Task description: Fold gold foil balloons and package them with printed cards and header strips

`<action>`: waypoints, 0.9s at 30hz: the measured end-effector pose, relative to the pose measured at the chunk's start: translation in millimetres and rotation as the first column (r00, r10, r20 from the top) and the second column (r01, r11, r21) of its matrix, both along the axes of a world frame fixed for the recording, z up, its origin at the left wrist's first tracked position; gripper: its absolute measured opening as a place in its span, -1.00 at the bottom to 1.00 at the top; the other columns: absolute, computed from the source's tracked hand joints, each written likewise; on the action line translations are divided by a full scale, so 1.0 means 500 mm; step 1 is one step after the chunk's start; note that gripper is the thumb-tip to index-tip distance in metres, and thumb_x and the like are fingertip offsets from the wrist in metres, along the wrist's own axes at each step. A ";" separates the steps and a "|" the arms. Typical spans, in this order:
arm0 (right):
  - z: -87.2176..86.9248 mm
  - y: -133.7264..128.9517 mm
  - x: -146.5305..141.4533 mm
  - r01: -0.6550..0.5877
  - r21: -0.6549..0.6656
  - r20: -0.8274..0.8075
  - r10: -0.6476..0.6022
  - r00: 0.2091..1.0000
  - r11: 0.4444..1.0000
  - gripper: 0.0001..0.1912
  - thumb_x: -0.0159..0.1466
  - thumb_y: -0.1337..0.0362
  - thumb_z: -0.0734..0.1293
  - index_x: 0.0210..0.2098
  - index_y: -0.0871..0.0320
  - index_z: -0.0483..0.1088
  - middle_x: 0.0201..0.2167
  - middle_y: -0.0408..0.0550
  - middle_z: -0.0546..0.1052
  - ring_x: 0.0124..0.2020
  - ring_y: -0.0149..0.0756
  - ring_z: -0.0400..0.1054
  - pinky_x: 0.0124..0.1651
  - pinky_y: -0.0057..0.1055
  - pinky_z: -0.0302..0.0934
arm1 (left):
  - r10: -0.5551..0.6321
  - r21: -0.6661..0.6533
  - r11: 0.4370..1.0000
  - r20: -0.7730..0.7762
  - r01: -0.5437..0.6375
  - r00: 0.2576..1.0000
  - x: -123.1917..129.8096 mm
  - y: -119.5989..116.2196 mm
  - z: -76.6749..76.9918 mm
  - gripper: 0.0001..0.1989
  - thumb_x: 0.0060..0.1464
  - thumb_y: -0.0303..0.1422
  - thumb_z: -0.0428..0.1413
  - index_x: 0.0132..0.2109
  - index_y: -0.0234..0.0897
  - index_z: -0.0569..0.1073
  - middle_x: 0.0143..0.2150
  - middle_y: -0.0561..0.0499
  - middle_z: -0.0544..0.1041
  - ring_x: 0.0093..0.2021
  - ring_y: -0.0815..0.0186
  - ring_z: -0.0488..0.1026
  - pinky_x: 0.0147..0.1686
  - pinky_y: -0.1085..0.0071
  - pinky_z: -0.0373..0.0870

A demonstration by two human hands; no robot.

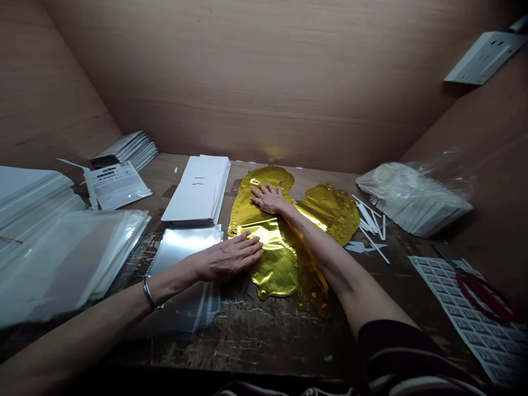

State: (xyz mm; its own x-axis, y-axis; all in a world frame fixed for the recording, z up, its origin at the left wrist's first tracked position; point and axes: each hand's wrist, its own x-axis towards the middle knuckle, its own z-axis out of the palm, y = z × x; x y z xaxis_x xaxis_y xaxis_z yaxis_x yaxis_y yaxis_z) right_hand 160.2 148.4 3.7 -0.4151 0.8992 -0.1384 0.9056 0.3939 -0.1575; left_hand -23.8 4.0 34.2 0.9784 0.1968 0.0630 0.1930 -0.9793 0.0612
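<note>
Shiny gold foil pieces lie flat and overlapping on the dark worn table, in the middle of the view. My right hand rests palm down on their upper part, its fingers spread. Lower and to the left, my left hand lies flat with its fingers stretched over the left edge of the foil. A metal bangle is on my left wrist. Under and beside my left forearm are clear plastic sleeves. Neither hand grips anything.
White cards are stacked behind the sleeves. Plastic bags and a packaged card lie left. At right are white strips, a bagged stack, a sticker sheet and red-handled scissors. Wooden walls enclose the table.
</note>
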 end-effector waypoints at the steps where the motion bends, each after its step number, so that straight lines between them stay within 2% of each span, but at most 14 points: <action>1: 0.000 0.000 0.000 -0.003 0.003 -0.001 0.003 1.000 1.000 -0.40 0.15 -0.11 -0.15 0.15 -0.08 -0.20 0.21 -0.11 -0.23 0.17 0.02 -0.40 0.04 0.15 -0.48 | -0.013 0.011 1.000 0.000 0.013 1.000 0.003 0.000 -0.005 -0.58 0.06 -0.46 -0.20 0.09 -0.46 0.08 0.09 -0.29 0.16 0.16 0.13 -0.05 0.09 0.11 -0.11; 7: -0.008 0.008 0.002 -0.009 0.010 0.006 0.009 1.000 1.000 -0.42 0.16 -0.09 -0.12 0.14 -0.10 -0.19 0.21 -0.12 -0.24 0.17 0.05 -0.39 0.01 0.19 -0.47 | 0.016 0.006 1.000 0.036 -0.017 0.999 0.012 0.003 -0.025 -0.65 0.05 -0.52 -0.21 0.01 -0.43 0.19 0.02 -0.28 0.26 0.10 0.15 0.08 0.06 0.13 0.00; 14: -0.014 0.012 0.001 -0.015 -0.016 -0.044 0.014 0.999 1.000 -0.40 0.16 -0.10 -0.12 0.15 -0.06 -0.20 0.21 -0.09 -0.24 0.17 0.08 -0.42 0.01 0.19 -0.53 | 0.006 -0.088 0.996 0.010 -0.005 1.000 0.004 -0.015 -0.007 -0.58 -0.02 -0.54 -0.17 0.05 -0.43 0.13 0.06 -0.23 0.21 0.13 0.18 0.01 0.09 0.18 -0.01; 17: 0.004 0.012 0.005 0.015 -0.019 -0.078 -0.016 0.997 1.000 -0.41 0.17 -0.07 -0.10 0.16 -0.03 -0.22 0.21 -0.07 -0.25 0.17 0.07 -0.40 0.02 0.17 -0.48 | 0.021 -0.102 0.995 0.016 -0.019 1.000 0.003 -0.014 -0.009 -0.61 0.01 -0.54 -0.20 0.03 -0.41 0.16 0.05 -0.21 0.23 0.13 0.20 0.03 0.08 0.19 0.02; 19: 0.033 0.000 0.019 0.043 0.048 -0.129 -0.036 0.991 0.998 -0.41 0.19 -0.04 -0.09 0.16 0.00 -0.26 0.21 -0.04 -0.25 0.17 0.04 -0.37 0.03 0.12 -0.39 | 0.022 -0.103 0.995 0.039 -0.018 0.999 0.003 -0.012 -0.015 -0.63 0.02 -0.54 -0.21 0.01 -0.40 0.18 0.04 -0.21 0.25 0.12 0.21 0.05 0.08 0.21 0.03; 21: 0.070 -0.030 0.045 0.007 0.168 -0.145 0.017 0.989 0.986 -0.42 0.21 0.03 -0.03 0.17 0.01 -0.29 0.20 -0.04 -0.21 0.16 -0.01 -0.33 0.05 0.06 -0.33 | 0.016 -0.093 0.996 0.064 -0.010 0.998 0.002 -0.010 -0.020 -0.63 0.01 -0.54 -0.20 0.01 -0.40 0.17 0.03 -0.20 0.26 0.11 0.21 0.06 0.08 0.23 0.03; 24: 0.113 -0.110 0.097 -0.206 0.296 -0.029 0.224 0.974 0.933 -0.42 0.20 0.24 0.10 0.16 0.01 -0.22 0.18 -0.08 -0.10 0.14 -0.09 -0.25 0.08 -0.03 -0.32 | 0.018 -0.071 0.997 0.090 -0.012 0.996 0.002 -0.009 -0.024 -0.62 0.01 -0.55 -0.20 0.01 -0.40 0.18 0.01 -0.19 0.28 0.10 0.22 0.08 0.07 0.24 0.05; 27: 0.112 -0.203 0.146 -0.352 0.306 0.073 0.347 0.935 0.885 -0.44 0.17 0.34 0.14 0.14 -0.01 -0.11 0.17 -0.09 -0.06 0.13 -0.14 -0.18 0.08 -0.03 -0.31 | 0.021 -0.064 0.998 0.107 -0.015 0.994 0.005 -0.010 -0.023 -0.64 0.00 -0.56 -0.20 -0.01 -0.40 0.20 -0.02 -0.19 0.31 0.08 0.22 0.13 0.05 0.25 0.08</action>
State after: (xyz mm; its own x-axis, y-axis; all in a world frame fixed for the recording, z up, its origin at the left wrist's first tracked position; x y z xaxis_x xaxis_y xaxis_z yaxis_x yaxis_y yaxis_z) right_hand 233.2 46.7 59.7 -0.7104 0.6946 0.1135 0.7016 0.7116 0.0371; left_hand -21.5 -1.1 22.7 0.9629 0.2211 0.1549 0.1995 -0.9693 0.1438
